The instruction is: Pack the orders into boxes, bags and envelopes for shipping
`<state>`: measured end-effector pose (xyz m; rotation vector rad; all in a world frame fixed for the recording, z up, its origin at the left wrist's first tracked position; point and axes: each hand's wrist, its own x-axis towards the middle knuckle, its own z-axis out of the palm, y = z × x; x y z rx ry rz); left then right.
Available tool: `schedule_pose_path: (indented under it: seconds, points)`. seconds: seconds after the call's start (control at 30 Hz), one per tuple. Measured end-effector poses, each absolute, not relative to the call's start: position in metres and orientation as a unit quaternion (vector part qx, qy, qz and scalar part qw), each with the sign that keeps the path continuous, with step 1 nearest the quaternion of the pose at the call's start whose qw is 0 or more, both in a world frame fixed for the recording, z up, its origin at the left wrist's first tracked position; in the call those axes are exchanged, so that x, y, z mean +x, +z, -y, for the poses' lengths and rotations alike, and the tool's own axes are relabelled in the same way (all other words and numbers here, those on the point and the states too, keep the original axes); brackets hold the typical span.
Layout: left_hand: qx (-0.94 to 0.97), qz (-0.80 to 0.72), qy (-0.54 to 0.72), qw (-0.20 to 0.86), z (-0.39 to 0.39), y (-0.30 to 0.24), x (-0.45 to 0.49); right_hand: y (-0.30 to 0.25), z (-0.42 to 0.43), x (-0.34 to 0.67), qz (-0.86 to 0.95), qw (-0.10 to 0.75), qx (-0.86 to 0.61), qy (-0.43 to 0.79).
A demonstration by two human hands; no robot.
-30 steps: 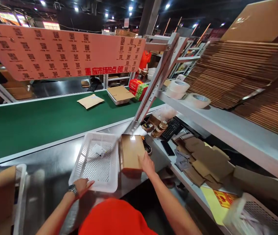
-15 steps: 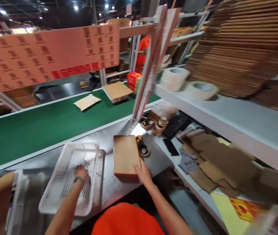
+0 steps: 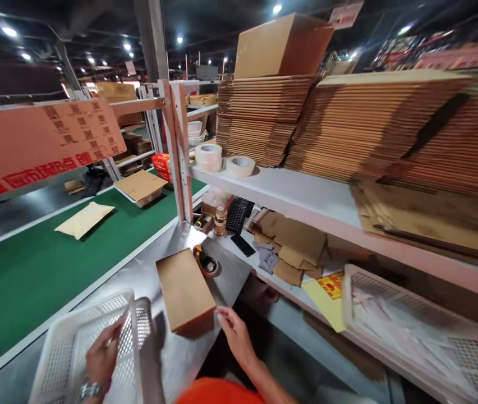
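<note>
My left hand, a watch on its wrist, reaches down into a white perforated basket at the near left of the metal worktop. Its fingers are curled, and what they hold is hidden and blurred. My right hand hovers open, fingers apart, just off the near right corner of a closed brown cardboard box lying flat on the worktop. A tape dispenser sits right behind the box.
A green conveyor belt runs on the left, carrying a padded envelope and a carton. The white shelf holds tape rolls and stacked flat cartons. Below it lie a keyboard, a phone, cardboard scraps, and another white basket.
My view has swung right. My left hand went from the basket's near rim down into the basket. My right hand slid off the box's side to just beyond its near corner.
</note>
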<state>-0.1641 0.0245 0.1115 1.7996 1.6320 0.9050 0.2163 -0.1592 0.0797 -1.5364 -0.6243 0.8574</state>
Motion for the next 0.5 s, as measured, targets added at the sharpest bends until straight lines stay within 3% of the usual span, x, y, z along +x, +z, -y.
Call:
schedule_pose_path:
  seconds: [0.13, 0.2, 0.4, 0.5]
  points:
    - [0.766, -0.3, 0.319, 0.471, 0.014, 0.153, -0.086, 0.128, 0.151, 0.182, 0.146, 0.567, -0.519, 0.623]
    - [0.804, -0.168, 0.262, 0.507, 0.031, 0.162, -0.062, 0.142, 0.153, 0.168, 0.121, 0.525, -0.459, 0.706]
    - [0.785, -0.085, 0.192, 0.583, 0.046, 0.144, -0.055, 0.141, 0.205, 0.146, 0.223, 0.443, -0.488, 0.718]
    - [0.705, -0.118, 0.223, 0.662, 0.047, 0.135, -0.06, 0.142, 0.225, 0.133, 0.202, 0.461, -0.523, 0.688]
